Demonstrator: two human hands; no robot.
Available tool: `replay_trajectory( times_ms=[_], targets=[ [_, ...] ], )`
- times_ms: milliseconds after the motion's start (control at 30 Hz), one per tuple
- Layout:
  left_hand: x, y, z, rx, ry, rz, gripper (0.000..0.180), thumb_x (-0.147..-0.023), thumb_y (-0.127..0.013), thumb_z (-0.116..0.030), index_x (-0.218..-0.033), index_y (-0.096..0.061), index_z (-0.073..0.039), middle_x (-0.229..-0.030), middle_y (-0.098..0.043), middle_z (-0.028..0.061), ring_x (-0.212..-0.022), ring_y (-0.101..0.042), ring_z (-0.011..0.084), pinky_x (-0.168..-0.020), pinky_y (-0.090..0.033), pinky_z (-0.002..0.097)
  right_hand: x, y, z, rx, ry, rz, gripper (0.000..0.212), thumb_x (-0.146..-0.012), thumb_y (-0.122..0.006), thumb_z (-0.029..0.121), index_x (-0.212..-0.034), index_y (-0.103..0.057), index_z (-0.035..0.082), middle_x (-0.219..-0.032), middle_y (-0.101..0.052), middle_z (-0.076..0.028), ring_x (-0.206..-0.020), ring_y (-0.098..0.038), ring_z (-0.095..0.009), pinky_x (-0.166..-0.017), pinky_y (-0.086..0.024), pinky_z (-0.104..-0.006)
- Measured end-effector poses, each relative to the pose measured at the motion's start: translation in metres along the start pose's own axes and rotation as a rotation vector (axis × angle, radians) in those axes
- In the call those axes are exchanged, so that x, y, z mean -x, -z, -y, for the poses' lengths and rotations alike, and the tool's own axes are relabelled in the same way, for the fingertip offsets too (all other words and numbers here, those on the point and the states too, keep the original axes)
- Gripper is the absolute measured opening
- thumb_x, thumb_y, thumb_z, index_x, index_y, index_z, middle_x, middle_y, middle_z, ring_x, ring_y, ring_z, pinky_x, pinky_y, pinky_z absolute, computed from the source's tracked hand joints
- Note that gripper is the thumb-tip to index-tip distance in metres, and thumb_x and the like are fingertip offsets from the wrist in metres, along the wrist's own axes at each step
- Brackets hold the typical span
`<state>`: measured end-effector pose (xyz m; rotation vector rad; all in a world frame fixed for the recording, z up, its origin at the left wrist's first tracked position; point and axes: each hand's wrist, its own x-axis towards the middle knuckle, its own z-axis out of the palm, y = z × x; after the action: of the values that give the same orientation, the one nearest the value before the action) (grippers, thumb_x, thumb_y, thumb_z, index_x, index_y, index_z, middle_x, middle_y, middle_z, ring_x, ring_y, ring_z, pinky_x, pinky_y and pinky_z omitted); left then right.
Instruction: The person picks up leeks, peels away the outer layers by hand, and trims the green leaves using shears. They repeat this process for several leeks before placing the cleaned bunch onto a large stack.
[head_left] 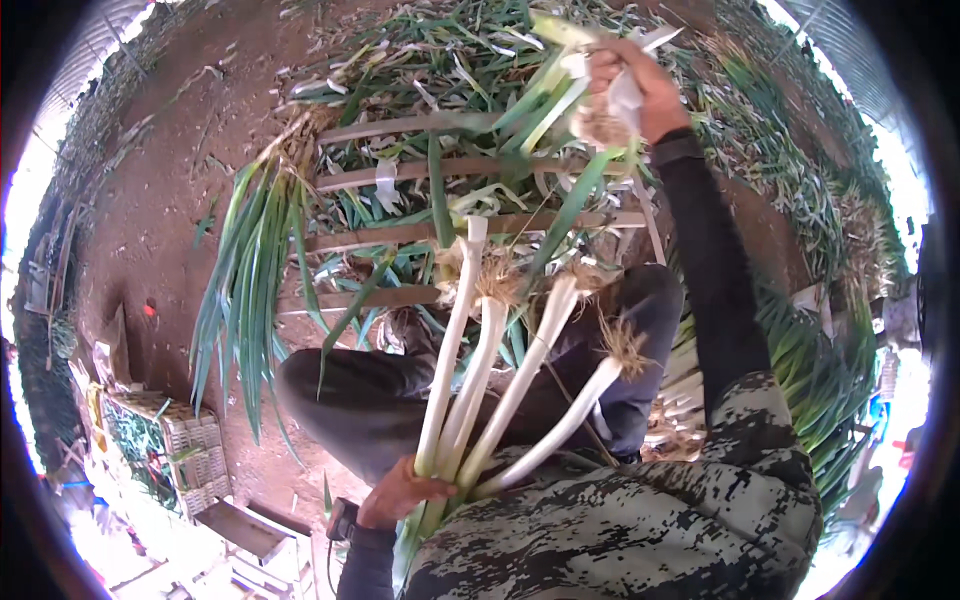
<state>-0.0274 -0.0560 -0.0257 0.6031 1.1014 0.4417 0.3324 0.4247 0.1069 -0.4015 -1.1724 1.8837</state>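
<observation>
My left hand [405, 493] is closed round several large green onions [487, 360] at the lower middle, near my body. Their long white shafts fan upward; three end in brown roots, and the leftmost has a bare white end. At the upper right, my right hand [645, 90] is reached out and closed on a bunch of stripped onion leaves [565, 85], with pale skins and a brownish clump beneath the fingers. Left of my knee, a bundle of unpeeled green onions [250, 270] lies with its roots on a slatted wooden rack [400, 232] and its leaves hanging down.
Peeled leaves [420, 60] pile up beyond and beneath the rack. More green onions [810, 370] lie stacked at my right, with white shafts beside my leg. A woven basket [195, 450] stands at lower left on the brown dirt floor [150, 230]. My bent legs frame the near side.
</observation>
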Motion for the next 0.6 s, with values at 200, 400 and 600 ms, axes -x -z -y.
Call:
replay_trajectory(
  times_ms=[200,400,600],
  targets=[
    [-0.007,-0.001,-0.003,-0.011,-0.052,-0.032,0.038,-0.078,-0.077,-0.018,-0.112,-0.068,-0.003,-0.087,-0.067,-0.0003,-0.079,-0.057,0.0073,-0.072,-0.046,0.0239,0.063,-0.052,-0.096,0.608,-0.477,-0.298,0.023,-0.088,-0.065,0.019,-0.095,-0.07,-0.002,-0.079,-0.071,-0.009,-0.062,-0.065,-0.016,-0.061,-0.053,-0.0276],
    [-0.002,-0.015,-0.016,-0.3,-0.129,0.039,0.046,-0.078,-0.077,-0.021,-0.117,-0.065,0.0,-0.09,-0.07,0.0074,-0.081,-0.062,0.0141,-0.078,-0.049,0.0308,0.144,-0.009,-0.189,0.54,-0.453,-0.199,0.055,-0.091,-0.069,0.04,-0.132,-0.058,0.005,-0.118,-0.065,-0.005,-0.107,-0.057,-0.012,-0.096,-0.043,-0.0273],
    [-0.004,-0.028,-0.02,-0.575,-0.238,-0.079,0.051,-0.076,-0.075,-0.022,-0.124,-0.062,-0.01,-0.09,-0.069,0.022,-0.082,-0.067,0.0374,-0.077,-0.052,0.0417,0.097,-0.048,-0.149,0.381,-0.899,-0.157,0.053,-0.094,-0.063,0.044,-0.131,-0.059,0.006,-0.122,-0.064,-0.008,-0.112,-0.057,-0.014,-0.098,-0.043,-0.0278]
  ],
)
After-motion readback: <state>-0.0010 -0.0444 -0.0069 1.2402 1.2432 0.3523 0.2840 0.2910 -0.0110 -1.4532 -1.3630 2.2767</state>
